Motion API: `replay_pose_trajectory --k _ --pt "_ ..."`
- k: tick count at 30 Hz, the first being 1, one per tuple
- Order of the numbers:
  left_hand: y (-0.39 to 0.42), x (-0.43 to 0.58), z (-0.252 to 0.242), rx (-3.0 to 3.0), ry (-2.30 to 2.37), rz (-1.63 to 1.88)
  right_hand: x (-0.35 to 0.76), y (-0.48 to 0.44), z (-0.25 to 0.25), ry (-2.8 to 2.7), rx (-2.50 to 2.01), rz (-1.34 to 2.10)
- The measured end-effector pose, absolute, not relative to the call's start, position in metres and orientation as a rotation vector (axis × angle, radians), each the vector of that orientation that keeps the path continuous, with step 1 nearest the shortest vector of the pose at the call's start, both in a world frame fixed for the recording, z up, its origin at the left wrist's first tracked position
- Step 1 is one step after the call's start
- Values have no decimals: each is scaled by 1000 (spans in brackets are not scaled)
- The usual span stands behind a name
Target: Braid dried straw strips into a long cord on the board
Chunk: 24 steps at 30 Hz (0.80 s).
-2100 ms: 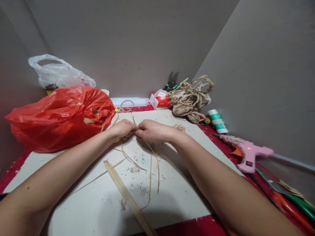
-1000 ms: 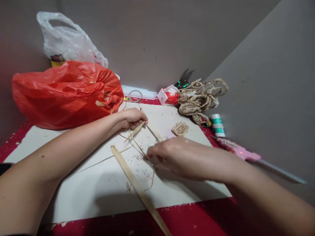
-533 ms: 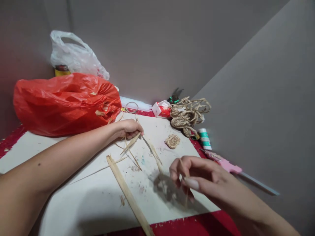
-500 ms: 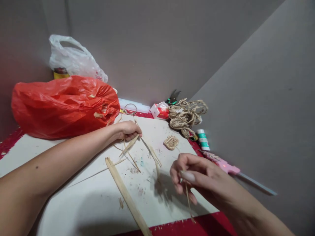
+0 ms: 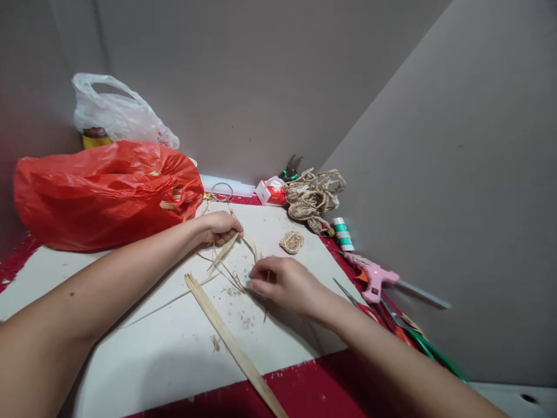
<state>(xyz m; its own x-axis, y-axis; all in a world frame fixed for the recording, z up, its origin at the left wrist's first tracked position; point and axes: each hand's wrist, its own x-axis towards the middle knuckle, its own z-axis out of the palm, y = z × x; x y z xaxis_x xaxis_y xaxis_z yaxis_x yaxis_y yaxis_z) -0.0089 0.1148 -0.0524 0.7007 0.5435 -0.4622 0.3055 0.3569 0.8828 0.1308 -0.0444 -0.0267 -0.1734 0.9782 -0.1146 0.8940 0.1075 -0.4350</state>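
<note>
Within edges of white sheet (image 5: 126,354), left grip (image 5: 221,227) on strips (image 5: 224,251), right grip (image 5: 282,284) apart.

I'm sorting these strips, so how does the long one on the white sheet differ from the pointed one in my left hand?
The long strip lies on the sheet and runs past its near edge; the pointed strip sticks out of your left hand. The long strip's far end is ragged; the pointed strip's free end tapers. Both are pale tan.
</note>
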Motion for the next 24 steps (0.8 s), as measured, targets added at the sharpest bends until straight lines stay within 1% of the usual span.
replay_pose_trajectory --k 3,6,8,11,13,17,20,24 --pt "116 -9 -54 1246 822 177 113 -51 -30 -2403 -1858 524" --pt "115 -11 -52 1252 813 180 112 -52 -33 -2422 -1815 523" --pt "113 -14 -50 1245 804 186 117 -49 -32 -2283 -1798 602" --pt "111 -17 -47 1238 787 195 128 -35 -22 -1868 -1705 991" --pt "111 -18 -47 1239 768 194 134 -20 -14 -1583 -1616 1183" --pt "115 -19 -49 1234 741 186 139 19 -15 -1312 -1524 1204" --pt "116 -19 -49 1217 717 165 137 43 -32 -1214 -1458 1243" --pt "117 -18 -49 1205 718 153 141 54 -53 -1087 -1312 1360"
